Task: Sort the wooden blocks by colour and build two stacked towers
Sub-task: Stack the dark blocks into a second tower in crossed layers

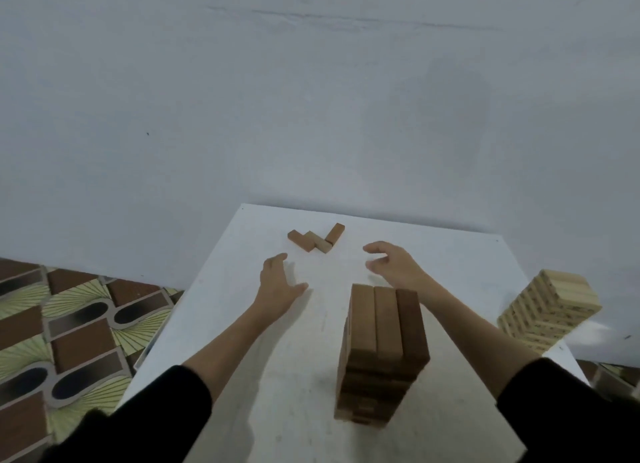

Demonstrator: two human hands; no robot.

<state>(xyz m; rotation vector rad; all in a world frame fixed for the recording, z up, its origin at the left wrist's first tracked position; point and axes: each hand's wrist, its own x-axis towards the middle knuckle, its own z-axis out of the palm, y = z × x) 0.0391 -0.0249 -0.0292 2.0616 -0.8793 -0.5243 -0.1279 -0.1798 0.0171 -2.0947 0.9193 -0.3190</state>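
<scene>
Closest to me, the brown tower (381, 351) stands on the tabletop (242, 376); the pale tower (550, 310) sits at its right edge. Both hands, left (277, 282) and right (391, 261), reach empty with fingers spread toward three loose brown blocks (317, 241). Next I'd grip those and top the brown tower squarely.

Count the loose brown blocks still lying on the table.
3, clustered at the table's far end: left block, middle block, and right block angled away. None seems hidden.
</scene>
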